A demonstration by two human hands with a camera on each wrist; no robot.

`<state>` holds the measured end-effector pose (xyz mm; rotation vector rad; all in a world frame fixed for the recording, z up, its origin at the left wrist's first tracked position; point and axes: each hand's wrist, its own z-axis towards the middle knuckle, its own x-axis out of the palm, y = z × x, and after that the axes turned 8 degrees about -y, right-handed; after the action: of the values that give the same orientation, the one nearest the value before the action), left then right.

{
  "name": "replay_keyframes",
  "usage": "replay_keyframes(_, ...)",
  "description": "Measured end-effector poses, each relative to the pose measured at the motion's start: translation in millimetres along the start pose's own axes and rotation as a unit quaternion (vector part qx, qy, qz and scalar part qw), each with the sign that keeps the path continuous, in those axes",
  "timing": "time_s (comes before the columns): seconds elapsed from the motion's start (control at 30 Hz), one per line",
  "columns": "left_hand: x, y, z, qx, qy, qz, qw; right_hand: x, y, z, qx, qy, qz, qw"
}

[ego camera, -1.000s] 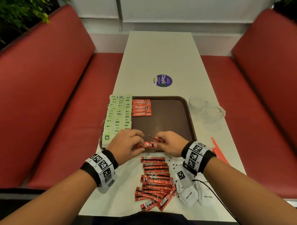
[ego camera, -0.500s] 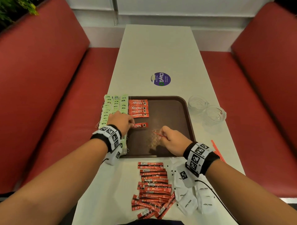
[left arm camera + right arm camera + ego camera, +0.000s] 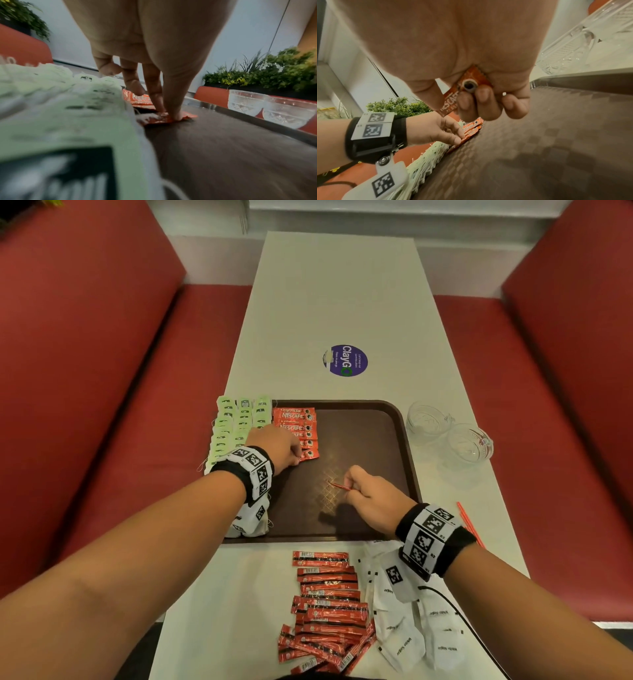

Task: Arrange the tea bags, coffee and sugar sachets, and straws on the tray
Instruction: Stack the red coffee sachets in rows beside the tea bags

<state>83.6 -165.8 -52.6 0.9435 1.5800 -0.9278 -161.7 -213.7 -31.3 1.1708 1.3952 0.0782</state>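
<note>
So there's a long white table (image 3: pixel 339 302) with red padded bench seats (image 3: pixel 102 371) on both sides. A round purple sticker (image 3: pixel 345 360) sits mid-table, and two clear cut-glass bowls (image 3: pixel 448 433) touch each other near the right edge.

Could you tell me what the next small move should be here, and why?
Probably lift the left hand off the coffee sachet it presses at the near end of the column on the tray, so the right hand can lay its held sachet just below it.
</note>
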Motion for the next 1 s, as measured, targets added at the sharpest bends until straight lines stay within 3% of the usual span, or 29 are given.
replay_keyframes(0.2, -7, -1, 13, -0.006, 0.018, 0.020, 1.000, -1, 2, 4, -0.010, 0.001, -0.029, 1.000)
replay_keyframes(0.4, -9, -2, 10, 0.027, -0.031, -0.002, 0.999, -2, 2, 7, -0.033, -0.002, -0.052, 0.998)
replay_keyframes(0.5, -19, -11, -6, 0.094, -0.063, -0.158, 0.981, -4, 4, 10, -0.028, -0.001, -0.058, 0.998)
replay_keyframes(0.57, -27, -19, -22, 0.164, -0.042, -0.236, 0.957, -4, 6, 12, -0.035, 0.001, -0.062, 0.997)
replay_keyframes(0.63, -30, -23, -34, 0.226, -0.025, -0.228, 0.947, -5, 9, 13, -0.041, -0.007, -0.061, 0.997)
replay_keyframes(0.7, -27, -23, -39, 0.243, -0.037, -0.189, 0.951, -5, 12, 14, -0.044, -0.010, -0.054, 0.997)
replay_keyframes(0.83, -26, -10, -43, 0.188, -0.060, -0.164, 0.966, -3, 13, 16, 0.000, -0.025, -0.092, 0.995)
replay_keyframes(0.93, -20, 9, -42, 0.079, -0.025, -0.171, 0.982, -4, 8, 14, 0.020, -0.032, -0.162, 0.986)
replay_keyframes(1.0, -12, 15, -41, 0.034, 0.016, -0.160, 0.986, -4, 10, 9, -0.004, 0.008, -0.188, 0.982)
